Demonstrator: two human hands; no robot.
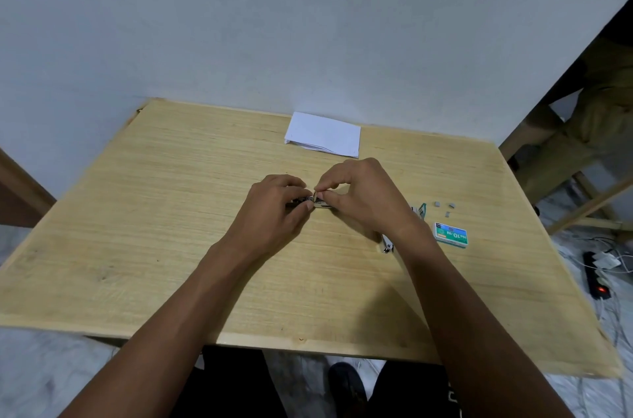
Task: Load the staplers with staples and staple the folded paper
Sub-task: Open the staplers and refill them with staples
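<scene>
At the middle of the counter point(171, 212), the left hand point(274, 208) grips a small stapler point(320, 203) and the right hand point(363, 195) pinches its top between thumb and forefinger (fingers hide most of it). The folded paper point(323, 135) lies by the far edge, and a staple box point(451, 234) sits near the right edge.

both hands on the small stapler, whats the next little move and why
Probably ease staples down into the small metal stapler: the left hand grips it, the right hand pinches at its top; any strip is too small to see. The white folded paper lies apart beyond both hands, so loading looks unfinished.
</scene>
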